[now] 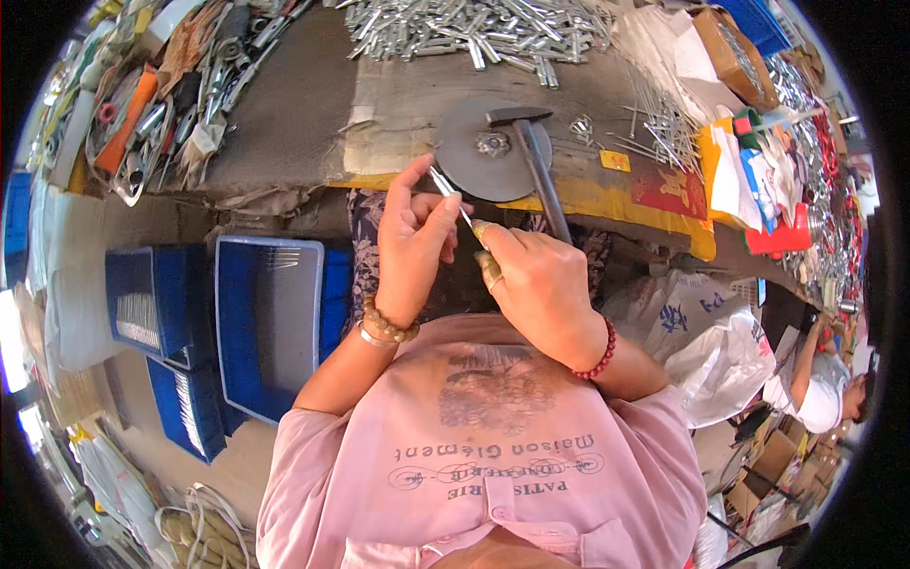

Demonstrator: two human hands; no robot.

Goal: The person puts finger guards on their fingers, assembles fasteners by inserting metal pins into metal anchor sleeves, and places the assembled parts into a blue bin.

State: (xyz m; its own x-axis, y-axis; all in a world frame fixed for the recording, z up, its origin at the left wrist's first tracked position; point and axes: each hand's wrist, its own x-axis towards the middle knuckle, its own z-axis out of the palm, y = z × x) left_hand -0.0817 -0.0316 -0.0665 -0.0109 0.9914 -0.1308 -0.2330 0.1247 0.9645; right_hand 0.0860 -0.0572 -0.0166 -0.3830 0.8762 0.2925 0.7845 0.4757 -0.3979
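Observation:
A slim silver metal piece, tube-like at its far end, slants between my two hands in front of the bench edge. My left hand pinches it between thumb and fingers, with the index finger reaching up along its tip. Closed around the near end is my right hand, with worn coverings on its thumb and a finger. Whether that end is the same piece or a separate rod cannot be made out. Just beyond lies a round grey metal disc, and a hammer rests across it, handle toward me.
A heap of shiny metal tubes covers the back of the bench. Thin rods lie at right, hand tools at left. Blue bins stand below left; a white sack sits below right. Another person is farther right.

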